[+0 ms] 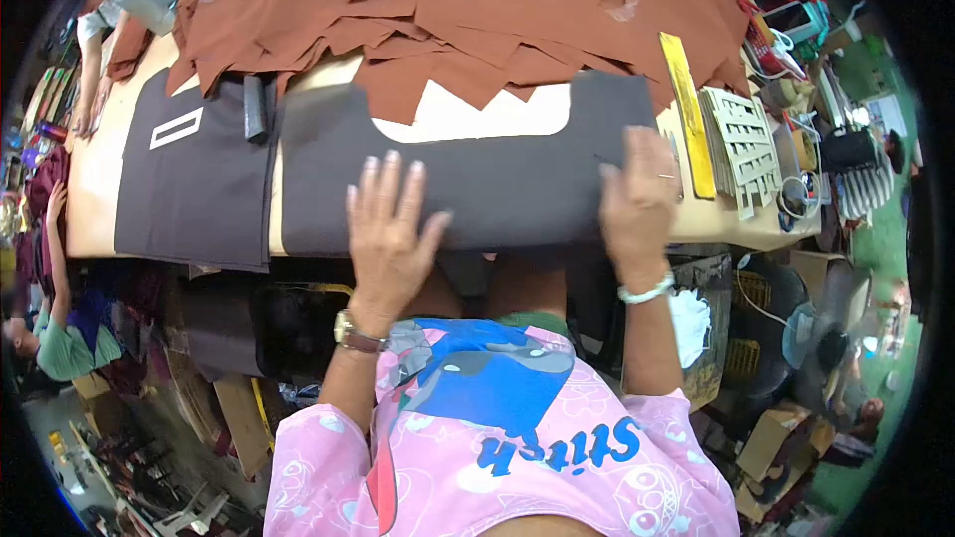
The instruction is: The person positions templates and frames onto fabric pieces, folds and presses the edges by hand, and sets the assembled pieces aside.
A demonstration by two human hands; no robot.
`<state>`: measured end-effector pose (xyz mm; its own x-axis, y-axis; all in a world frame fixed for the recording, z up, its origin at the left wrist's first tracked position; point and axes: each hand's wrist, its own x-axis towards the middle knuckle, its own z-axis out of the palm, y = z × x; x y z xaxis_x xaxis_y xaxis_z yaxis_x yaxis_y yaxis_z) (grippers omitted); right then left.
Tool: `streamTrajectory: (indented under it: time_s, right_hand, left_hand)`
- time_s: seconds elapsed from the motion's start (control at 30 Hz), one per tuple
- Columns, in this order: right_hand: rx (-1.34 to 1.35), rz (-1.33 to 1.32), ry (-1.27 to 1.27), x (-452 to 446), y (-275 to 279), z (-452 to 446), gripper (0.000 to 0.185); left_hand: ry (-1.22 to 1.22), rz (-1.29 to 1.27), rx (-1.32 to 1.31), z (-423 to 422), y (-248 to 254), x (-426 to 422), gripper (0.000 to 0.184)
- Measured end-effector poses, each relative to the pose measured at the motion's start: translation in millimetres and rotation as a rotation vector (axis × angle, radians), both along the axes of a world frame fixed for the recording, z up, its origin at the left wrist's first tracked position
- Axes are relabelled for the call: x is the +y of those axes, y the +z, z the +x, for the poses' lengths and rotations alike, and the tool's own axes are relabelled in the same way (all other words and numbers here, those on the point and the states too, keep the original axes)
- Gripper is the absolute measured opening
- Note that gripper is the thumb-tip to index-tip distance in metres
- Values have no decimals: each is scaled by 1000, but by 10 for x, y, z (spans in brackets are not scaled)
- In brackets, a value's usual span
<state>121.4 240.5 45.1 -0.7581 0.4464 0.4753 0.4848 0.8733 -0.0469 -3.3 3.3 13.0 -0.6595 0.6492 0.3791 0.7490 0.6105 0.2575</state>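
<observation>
A dark grey cut fabric piece [477, 189] with a wide notch in its far edge lies flat on the table in front of me. My left hand [388, 219] rests on its near left part, fingers stretched out and spread. At its right end is my right hand [640, 199], slightly blurred, with the fingers curled in and the thumb toward the cloth. What those fingers hold, if anything, I cannot make out. To the left lies a stack of dark fabric pieces [199, 194] carrying a white rectangular frame [176, 127] and a dark metal bar [255, 109].
A heap of rust-brown fabric pieces [477, 10] covers the far side of the table. On the right are a yellow ruler [688, 114] and slotted cream templates [741, 149]. A co-worker in green [75, 348] reaches onto the table's left edge; another person's arms [95, 70] are farther up.
</observation>
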Motion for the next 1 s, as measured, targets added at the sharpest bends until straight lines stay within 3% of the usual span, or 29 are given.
streamTrajectory:
  time_s: [0.07,0.17,0.23,0.5,0.63,0.87,1.0]
  right_hand:
    - [-11,-100,165,-499,-68,-177,53]
    - [10,-394,388,-1045,-344,-296,62]
    - [-25,-443,335,-1094,-445,-230,66]
    - [-122,-124,-218,-148,-767,1087,69]
    - [-87,39,-351,212,-651,1366,54]
    - [153,168,-91,1090,-141,288,25]
    - [-122,96,-263,1679,-159,-419,22]
  left_hand:
    - [-78,-81,-115,145,-124,168,61]
    - [-71,-151,-38,165,-202,218,59]
    - [-73,-124,-73,175,-205,204,59]
    - [-56,-144,-75,206,-166,224,58]
    - [-62,-146,-73,196,-182,221,58]
    - [-60,-149,-67,201,-162,225,58]
    - [-55,-128,-54,208,-170,222,57]
